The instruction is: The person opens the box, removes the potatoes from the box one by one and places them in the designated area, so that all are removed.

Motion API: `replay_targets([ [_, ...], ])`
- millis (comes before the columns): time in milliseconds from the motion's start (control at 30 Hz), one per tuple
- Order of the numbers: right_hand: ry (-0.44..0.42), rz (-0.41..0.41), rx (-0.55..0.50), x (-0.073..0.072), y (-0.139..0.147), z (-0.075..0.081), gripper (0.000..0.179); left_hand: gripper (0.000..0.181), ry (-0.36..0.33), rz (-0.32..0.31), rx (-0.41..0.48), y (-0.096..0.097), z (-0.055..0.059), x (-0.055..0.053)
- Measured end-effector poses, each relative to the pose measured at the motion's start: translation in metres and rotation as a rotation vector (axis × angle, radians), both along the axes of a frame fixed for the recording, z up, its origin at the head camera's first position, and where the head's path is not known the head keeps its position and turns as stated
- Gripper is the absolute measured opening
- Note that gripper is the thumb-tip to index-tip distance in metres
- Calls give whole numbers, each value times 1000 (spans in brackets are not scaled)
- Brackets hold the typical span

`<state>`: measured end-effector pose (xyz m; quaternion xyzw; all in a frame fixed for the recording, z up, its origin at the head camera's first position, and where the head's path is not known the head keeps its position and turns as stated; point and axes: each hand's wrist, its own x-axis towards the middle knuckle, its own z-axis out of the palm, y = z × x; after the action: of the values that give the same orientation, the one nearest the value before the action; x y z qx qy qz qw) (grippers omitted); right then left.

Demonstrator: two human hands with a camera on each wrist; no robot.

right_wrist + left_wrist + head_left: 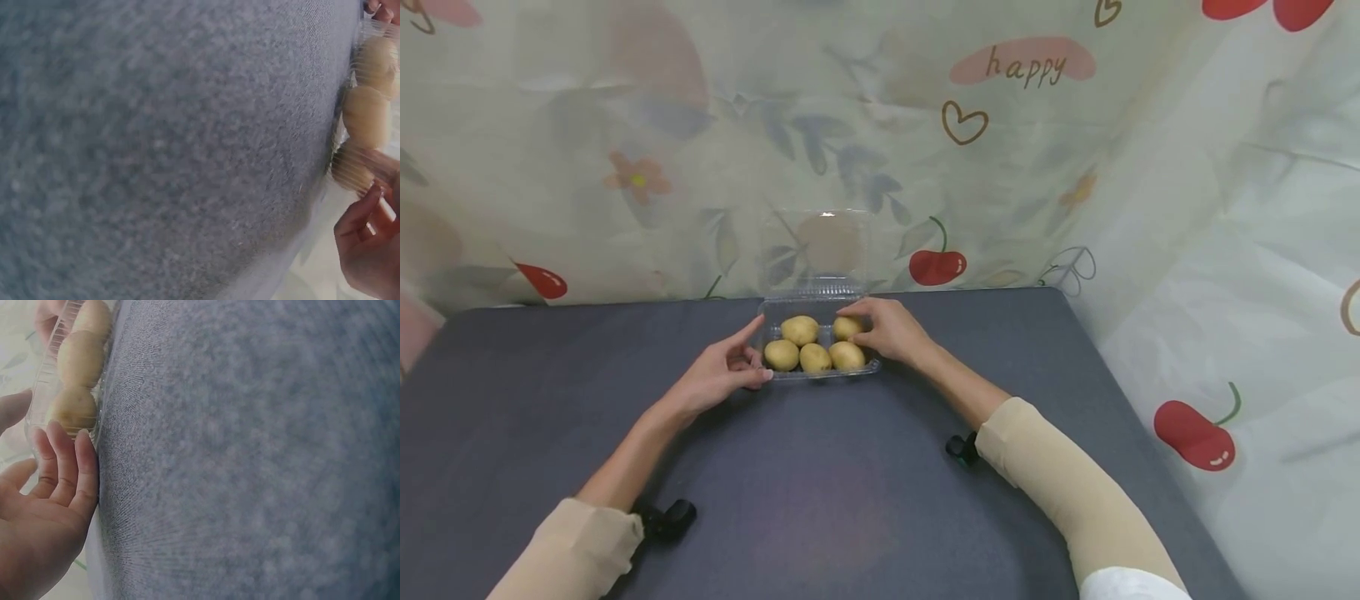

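Observation:
A clear plastic clamshell box (820, 377) lies on the dark table with its lid (812, 242) raised at the back. Inside it are several yellow potatoes; three form the front row, including a front-middle potato (815, 358). My left hand (722, 371) is at the box's left side, forefinger and thumb spread along its edge. The left wrist view shows the other fingers (65, 469) fairly straight against the box wall. With thumb and fingers, my right hand (895, 332) pinches the back-right potato (846, 327) inside the box. Part of that potato is hidden by the fingers.
The dark grey table (820, 483) extends in front of the box and to both sides. Right behind it hangs a printed curtain (700, 192), close to the raised lid. Another curtain stretch (1262, 333) runs along the table's right edge.

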<state>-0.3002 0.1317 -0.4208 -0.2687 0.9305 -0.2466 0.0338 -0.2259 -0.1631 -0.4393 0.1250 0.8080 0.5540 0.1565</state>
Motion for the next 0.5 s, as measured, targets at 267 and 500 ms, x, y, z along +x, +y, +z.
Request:
replay_targets([
  [267,71,52,16,-7,7,-5,42,89,-1,0,15,0,-1,0],
  [500,56,53,-55,-9,11,-7,42,89,3,-1,13,0,-1,0],
])
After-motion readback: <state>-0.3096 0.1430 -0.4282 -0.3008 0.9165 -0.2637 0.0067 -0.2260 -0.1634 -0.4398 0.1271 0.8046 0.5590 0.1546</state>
